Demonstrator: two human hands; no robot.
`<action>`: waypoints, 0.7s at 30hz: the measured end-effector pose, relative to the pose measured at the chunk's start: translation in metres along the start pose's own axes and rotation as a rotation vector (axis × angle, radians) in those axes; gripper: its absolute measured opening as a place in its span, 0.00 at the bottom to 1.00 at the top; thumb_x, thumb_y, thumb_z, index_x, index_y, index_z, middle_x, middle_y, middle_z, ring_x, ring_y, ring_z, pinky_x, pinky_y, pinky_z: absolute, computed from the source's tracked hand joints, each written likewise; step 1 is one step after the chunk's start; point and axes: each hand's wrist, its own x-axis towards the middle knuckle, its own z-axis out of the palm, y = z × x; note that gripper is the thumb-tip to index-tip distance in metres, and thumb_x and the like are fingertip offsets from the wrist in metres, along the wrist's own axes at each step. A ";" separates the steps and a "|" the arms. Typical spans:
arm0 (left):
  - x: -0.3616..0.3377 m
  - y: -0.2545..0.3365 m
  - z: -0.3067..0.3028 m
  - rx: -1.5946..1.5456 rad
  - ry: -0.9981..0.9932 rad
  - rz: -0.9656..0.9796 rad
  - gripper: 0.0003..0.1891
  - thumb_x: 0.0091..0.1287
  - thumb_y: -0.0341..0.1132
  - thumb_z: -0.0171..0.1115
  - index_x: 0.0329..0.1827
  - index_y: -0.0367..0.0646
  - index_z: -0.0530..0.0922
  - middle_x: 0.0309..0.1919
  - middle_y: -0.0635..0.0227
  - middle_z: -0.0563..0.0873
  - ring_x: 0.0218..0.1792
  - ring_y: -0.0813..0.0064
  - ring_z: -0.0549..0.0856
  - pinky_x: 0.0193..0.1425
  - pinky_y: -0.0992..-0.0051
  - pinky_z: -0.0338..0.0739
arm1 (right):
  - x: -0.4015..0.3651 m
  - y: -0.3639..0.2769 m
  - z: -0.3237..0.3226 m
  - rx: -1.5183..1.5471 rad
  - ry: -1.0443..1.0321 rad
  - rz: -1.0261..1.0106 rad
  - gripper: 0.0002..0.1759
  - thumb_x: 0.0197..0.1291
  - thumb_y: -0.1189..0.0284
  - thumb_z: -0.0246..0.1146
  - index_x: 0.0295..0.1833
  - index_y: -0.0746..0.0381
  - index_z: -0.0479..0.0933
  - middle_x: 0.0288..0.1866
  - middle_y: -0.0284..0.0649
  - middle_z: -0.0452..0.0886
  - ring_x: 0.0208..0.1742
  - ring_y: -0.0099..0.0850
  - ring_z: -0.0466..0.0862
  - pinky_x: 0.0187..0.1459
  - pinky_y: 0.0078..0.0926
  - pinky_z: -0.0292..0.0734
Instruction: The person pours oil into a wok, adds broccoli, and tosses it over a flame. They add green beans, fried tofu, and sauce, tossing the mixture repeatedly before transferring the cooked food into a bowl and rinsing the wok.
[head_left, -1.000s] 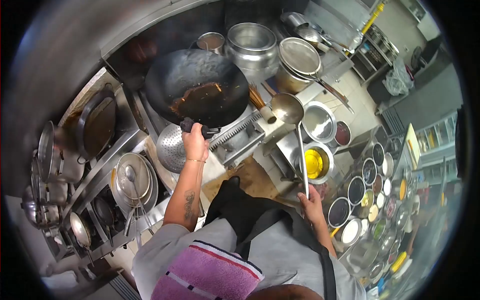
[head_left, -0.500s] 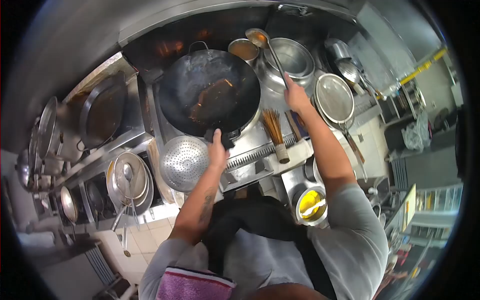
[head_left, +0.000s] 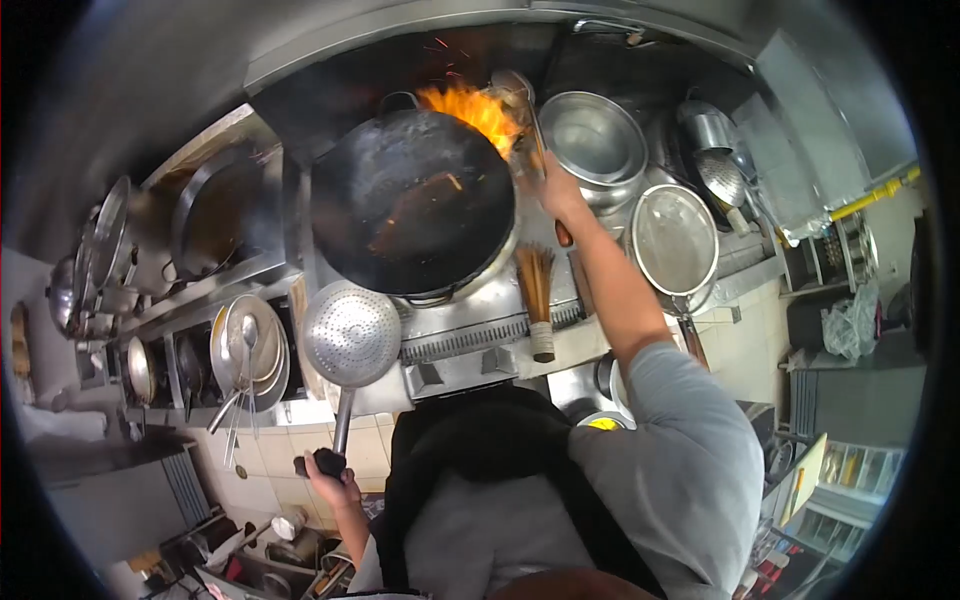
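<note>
A large black wok (head_left: 415, 215) with brownish residue inside sits on the stove, and orange flames (head_left: 475, 112) rise at its upper right rim. My right hand (head_left: 558, 188) is closed on the handle of a ladle (head_left: 512, 88), whose bowl is beside the flames. Low at the left, my left hand (head_left: 335, 485) holds a dark cloth (head_left: 322, 463) at the handle end of a perforated strainer (head_left: 352, 333); whether it grips the handle too is unclear. The strainer lies just below and left of the wok.
A bamboo brush (head_left: 536, 300) stands right of the wok. Beyond my right arm are a metal pot (head_left: 595, 140) and a round mesh sieve (head_left: 675, 240). Stacked bowls and utensils (head_left: 265, 350) are at the left. A container with yellow contents (head_left: 605, 422) is partly hidden by my sleeve.
Flames and sparks have appeared behind the wok. My left hand has left the wok's near handle and moved down and left with the dark cloth. The ladle and my right hand have shifted left.
</note>
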 end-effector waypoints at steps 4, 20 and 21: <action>0.000 -0.017 0.006 0.029 -0.030 -0.006 0.20 0.79 0.57 0.57 0.39 0.49 0.78 0.28 0.66 0.82 0.15 0.78 0.70 0.15 0.80 0.60 | -0.086 0.014 -0.043 0.071 0.119 0.162 0.44 0.67 0.74 0.56 0.87 0.64 0.50 0.52 0.72 0.85 0.56 0.66 0.86 0.61 0.57 0.79; 0.053 0.048 0.030 0.282 -0.403 0.060 0.13 0.70 0.41 0.69 0.49 0.43 0.79 0.29 0.67 0.84 0.21 0.77 0.79 0.17 0.78 0.67 | -0.187 -0.013 -0.102 2.127 -0.511 0.414 0.12 0.77 0.75 0.51 0.36 0.65 0.66 0.27 0.34 0.71 0.19 0.19 0.69 0.20 0.16 0.69; 0.060 0.046 0.025 0.283 -0.422 0.080 0.14 0.70 0.42 0.68 0.48 0.42 0.80 0.29 0.67 0.84 0.18 0.77 0.78 0.17 0.77 0.67 | -0.202 -0.023 -0.104 2.126 -0.548 0.405 0.12 0.77 0.76 0.52 0.36 0.65 0.66 0.28 0.33 0.70 0.19 0.18 0.69 0.18 0.15 0.67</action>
